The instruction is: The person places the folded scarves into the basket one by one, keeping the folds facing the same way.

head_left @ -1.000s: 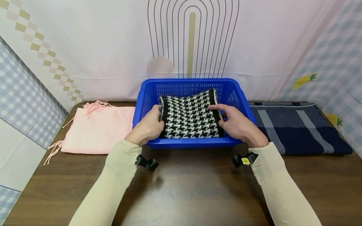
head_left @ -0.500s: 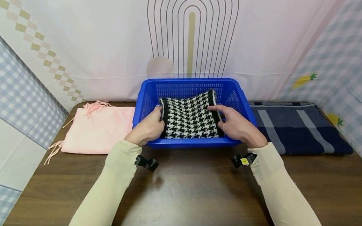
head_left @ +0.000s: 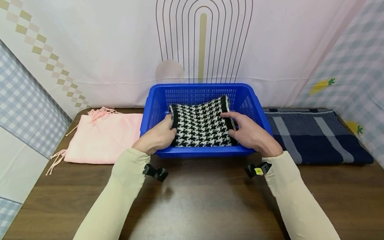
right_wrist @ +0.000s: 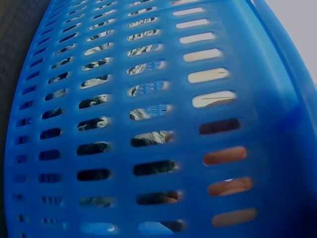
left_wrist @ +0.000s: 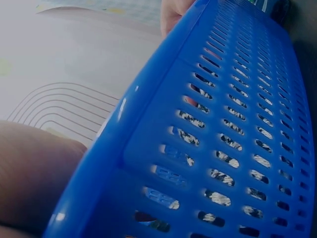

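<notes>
Houndstooth scarf point(head_left: 201, 123) sits in the blue basket point(head_left: 197, 87), barely lower than a second ago, so it looks nearly settled, with left hand point(head_left: 156, 137) and right hand point(head_left: 249, 133) both pinching its side edges

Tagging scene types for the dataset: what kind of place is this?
Probably a staged recording booth, not a lived-in room: printed fabric backdrops wall in a wooden table, where both hands grip a houndstooth scarf in a blue basket, flanked by folded textiles.
</notes>
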